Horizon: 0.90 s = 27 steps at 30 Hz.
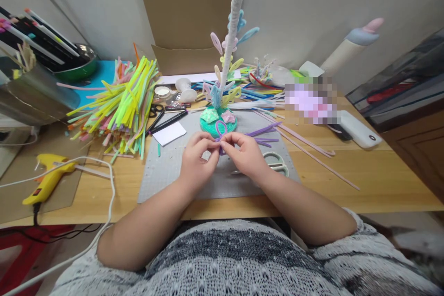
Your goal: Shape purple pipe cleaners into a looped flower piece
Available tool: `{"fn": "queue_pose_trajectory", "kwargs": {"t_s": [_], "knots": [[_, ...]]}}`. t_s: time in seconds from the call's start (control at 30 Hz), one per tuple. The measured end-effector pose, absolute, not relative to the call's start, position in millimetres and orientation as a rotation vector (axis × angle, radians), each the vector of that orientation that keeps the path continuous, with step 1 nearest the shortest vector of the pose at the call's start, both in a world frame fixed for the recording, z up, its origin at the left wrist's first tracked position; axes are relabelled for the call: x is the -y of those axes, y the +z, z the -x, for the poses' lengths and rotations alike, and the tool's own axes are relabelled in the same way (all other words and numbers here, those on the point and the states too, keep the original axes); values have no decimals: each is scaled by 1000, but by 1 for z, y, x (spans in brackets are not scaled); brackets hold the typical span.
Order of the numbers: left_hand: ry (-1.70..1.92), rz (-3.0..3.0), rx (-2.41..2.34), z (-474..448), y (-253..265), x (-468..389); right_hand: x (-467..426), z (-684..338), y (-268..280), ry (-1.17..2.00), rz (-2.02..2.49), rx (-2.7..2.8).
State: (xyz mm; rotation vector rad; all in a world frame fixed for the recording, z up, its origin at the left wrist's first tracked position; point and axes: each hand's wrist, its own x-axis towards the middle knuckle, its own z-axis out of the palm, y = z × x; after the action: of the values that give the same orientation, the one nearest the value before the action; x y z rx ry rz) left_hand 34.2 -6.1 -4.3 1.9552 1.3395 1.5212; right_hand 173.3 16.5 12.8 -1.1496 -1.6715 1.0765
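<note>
Both hands meet over a grey cutting mat (159, 180), with a purple pipe cleaner (221, 126) bent into a loop between their fingertips. My left hand (199, 155) pinches it from the left. From the right, my right hand (244, 155) grips it with thumb and forefinger. More purple pipe cleaners (265, 140) lie just beyond the right hand. Behind the loop stands a white wrapped stem (233, 27) on a round teal base (208, 126), with pastel pipe-cleaner flowers around it. Scissors (279, 166) with pale handles rest partly behind the right wrist.
A large bundle of yellow and green pipe cleaners (121, 106) lies at the left. Nearer the left edge is a yellow glue gun (48, 178) with its cord. Black pens (169, 122) and a white card (169, 134) sit by the mat. Long pink pipe cleaners (312, 148) stretch rightward.
</note>
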Motion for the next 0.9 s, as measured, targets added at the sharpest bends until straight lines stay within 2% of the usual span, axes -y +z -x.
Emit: {"fn": "queue_pose_trajectory", "kwargs": {"t_s": [0.3, 0.6, 0.9], "knots": [[1697, -2085, -1436, -37, -6, 11, -15, -173, 14, 1288, 1075, 1523], [1669, -2104, -1479, -37, -9, 12, -15, -171, 17, 1575, 968, 1294], [1664, -1927, -1469, -39, -5, 10, -15, -171, 11, 1483, 1042, 1316]]}}
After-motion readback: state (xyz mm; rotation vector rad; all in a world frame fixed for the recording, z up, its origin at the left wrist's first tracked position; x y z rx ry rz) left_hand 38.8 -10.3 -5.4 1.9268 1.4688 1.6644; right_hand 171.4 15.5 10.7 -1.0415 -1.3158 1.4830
